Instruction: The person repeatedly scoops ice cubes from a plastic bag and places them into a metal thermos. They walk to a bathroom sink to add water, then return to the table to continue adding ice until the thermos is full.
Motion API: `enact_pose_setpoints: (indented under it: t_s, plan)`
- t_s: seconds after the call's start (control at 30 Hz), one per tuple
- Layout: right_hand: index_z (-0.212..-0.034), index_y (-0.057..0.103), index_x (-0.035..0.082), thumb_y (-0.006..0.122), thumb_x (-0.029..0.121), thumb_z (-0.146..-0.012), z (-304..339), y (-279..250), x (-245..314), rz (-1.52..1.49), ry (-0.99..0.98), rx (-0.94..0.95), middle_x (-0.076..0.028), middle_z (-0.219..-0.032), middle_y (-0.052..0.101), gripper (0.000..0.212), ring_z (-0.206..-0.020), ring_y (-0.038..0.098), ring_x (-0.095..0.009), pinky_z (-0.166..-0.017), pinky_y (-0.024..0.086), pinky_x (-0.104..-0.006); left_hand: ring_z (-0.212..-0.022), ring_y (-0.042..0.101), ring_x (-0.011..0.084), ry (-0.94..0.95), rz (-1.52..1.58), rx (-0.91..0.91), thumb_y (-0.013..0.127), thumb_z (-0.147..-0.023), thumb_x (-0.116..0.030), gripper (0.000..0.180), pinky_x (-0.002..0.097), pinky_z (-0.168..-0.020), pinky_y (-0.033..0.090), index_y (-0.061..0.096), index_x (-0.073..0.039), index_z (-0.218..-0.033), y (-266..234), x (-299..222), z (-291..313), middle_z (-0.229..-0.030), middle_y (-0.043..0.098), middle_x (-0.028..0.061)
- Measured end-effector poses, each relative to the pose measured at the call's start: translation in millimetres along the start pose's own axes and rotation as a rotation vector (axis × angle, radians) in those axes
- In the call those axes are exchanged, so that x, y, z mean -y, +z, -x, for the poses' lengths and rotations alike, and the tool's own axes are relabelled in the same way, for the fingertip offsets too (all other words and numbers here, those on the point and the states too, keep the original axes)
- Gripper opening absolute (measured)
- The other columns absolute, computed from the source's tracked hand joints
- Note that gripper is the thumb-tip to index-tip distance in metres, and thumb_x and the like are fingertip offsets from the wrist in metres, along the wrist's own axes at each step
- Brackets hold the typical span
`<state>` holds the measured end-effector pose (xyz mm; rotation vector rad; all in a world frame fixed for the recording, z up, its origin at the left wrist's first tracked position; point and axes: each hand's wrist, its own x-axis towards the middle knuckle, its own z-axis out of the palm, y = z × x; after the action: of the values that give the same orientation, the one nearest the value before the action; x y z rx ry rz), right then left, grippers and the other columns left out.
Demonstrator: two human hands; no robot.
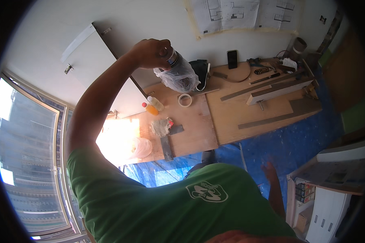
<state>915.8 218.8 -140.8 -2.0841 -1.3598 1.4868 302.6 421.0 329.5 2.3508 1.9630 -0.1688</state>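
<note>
My left hand (152, 54) is raised high at the far left-centre, its fingers closed around a dark cylindrical container (173, 59). A crumpled clear plastic bag (178, 77) hangs at the container, above the wooden work board; what the bag holds cannot be made out. Low on the right, my right hand (269, 170) is over the blue sheet, away from the board. It is blurred, but its fingers look stretched apart, with nothing seen in them. Below the bag lies a roll of tape (185, 100), near an orange drink bottle (151, 109) and a pale bottle (155, 103).
The wooden board (198, 121) bears a crumpled cloth (161, 126), dark strips (263, 120), a white-faced plank (280, 92), pliers (267, 70) and a phone (232, 59) against the wall. A blue sheet (280, 141) covers the floor. A window (26, 154) stands left, a white cabinet (327, 214) right.
</note>
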Motion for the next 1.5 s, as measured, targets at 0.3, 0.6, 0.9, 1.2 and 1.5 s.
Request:
enact_pose_setpoints:
  t_s: [0.3, 0.6, 0.9, 1.2, 1.5]
  plan:
    - [-0.145, 0.05, 0.008, 0.076, 0.033, -0.087, 110, 40, -51, 0.103, 0.602, -0.072, -0.011, -0.09, 0.068, 0.068, -0.067, 0.06, -0.019, -0.055, 0.05, -0.0389, -0.114, 0.066, 0.0288, -0.285, -0.17, 0.137, 0.081, -0.069, -0.042, 0.07, 0.0449, -0.096, 0.049, 0.058, -0.013, -0.128, 149, 180, -140, -0.115, 0.072, 0.0086]
    - [-0.14, 0.054, 0.007, 0.076, 0.031, -0.088, 123, 22, -55, -0.077, 0.615, -0.3, -0.009, -0.1, 0.067, 0.062, -0.07, 0.062, -0.017, -0.054, 0.048, -0.0344, -0.122, 0.062, 0.0284, -0.378, -0.091, 0.199, 0.083, -0.068, -0.04, 0.071, 0.0468, -0.102, 0.046, 0.058, -0.017, -0.13, 265, 240, -205, -0.125, 0.068, 0.0076]
    - [-0.141, 0.053, 0.003, 0.078, 0.029, -0.086, 119, 38, -40, -0.026, 0.553, -0.264, -0.012, -0.101, 0.065, 0.067, -0.07, 0.062, -0.018, -0.055, 0.05, -0.0359, -0.121, 0.063, 0.0282, -0.38, -0.104, 0.18, 0.082, -0.068, -0.033, 0.064, 0.048, -0.102, 0.048, 0.061, -0.021, -0.128, 284, 247, -227, -0.122, 0.069, 0.0069]
    - [-0.15, 0.047, 0.01, 0.075, 0.051, -0.084, 140, -12, -48, 0.264, 0.725, -0.091, -0.019, -0.152, 0.047, 0.082, -0.13, 0.055, -0.037, -0.105, 0.049, -0.0494, -0.097, 0.063, 0.0295, -0.162, 0.162, -0.596, 0.077, -0.087, -0.031, 0.049, 0.0433, -0.085, 0.052, 0.063, -0.005, -0.126, 253, 186, -201, -0.106, 0.066, 0.0126]
    - [-0.137, 0.06, 0.002, 0.077, 0.049, -0.083, 144, -39, -106, 0.158, 0.692, -0.137, -0.022, -0.134, 0.064, 0.073, -0.125, 0.061, -0.035, -0.106, 0.048, -0.0423, -0.102, 0.06, 0.0286, 1.185, 1.026, -0.152, 0.087, -0.069, -0.026, 0.049, 0.0402, -0.092, 0.049, 0.069, -0.001, -0.107, 19, -248, -101, -0.104, 0.063, 0.0129]
